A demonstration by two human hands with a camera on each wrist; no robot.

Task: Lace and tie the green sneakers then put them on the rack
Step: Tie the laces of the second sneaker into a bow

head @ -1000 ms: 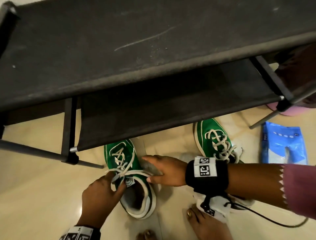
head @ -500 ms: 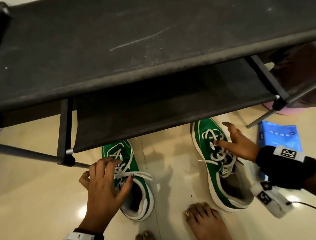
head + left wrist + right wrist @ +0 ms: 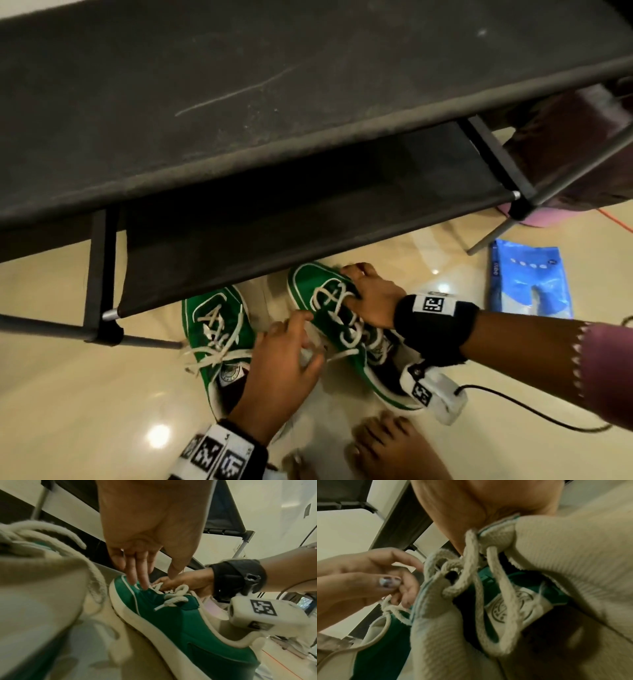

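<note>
Two green sneakers with white laces stand on the floor in front of the black rack (image 3: 239,102). The left sneaker (image 3: 219,335) has loose lace ends lying across it, and no hand is on it. My right hand (image 3: 366,294) lies over the right sneaker (image 3: 315,284), fingers curled round its far side at the laces (image 3: 471,574). My left hand (image 3: 301,339) is between the two shoes. Its straight fingers (image 3: 139,577) touch the near side of the right sneaker (image 3: 171,615), with the thumb held apart.
The rack's lower shelf (image 3: 308,205) hangs above the sneakers' toes. A blue packet (image 3: 527,277) lies on the floor to the right, near the rack's leg. A bare foot (image 3: 394,448) stands behind the right sneaker. A black cable (image 3: 513,407) trails from my right wrist.
My right hand has drawn the right sneaker leftward, close to the left one. My left hand has left the left sneaker's laces and moved right onto the right sneaker's side.
</note>
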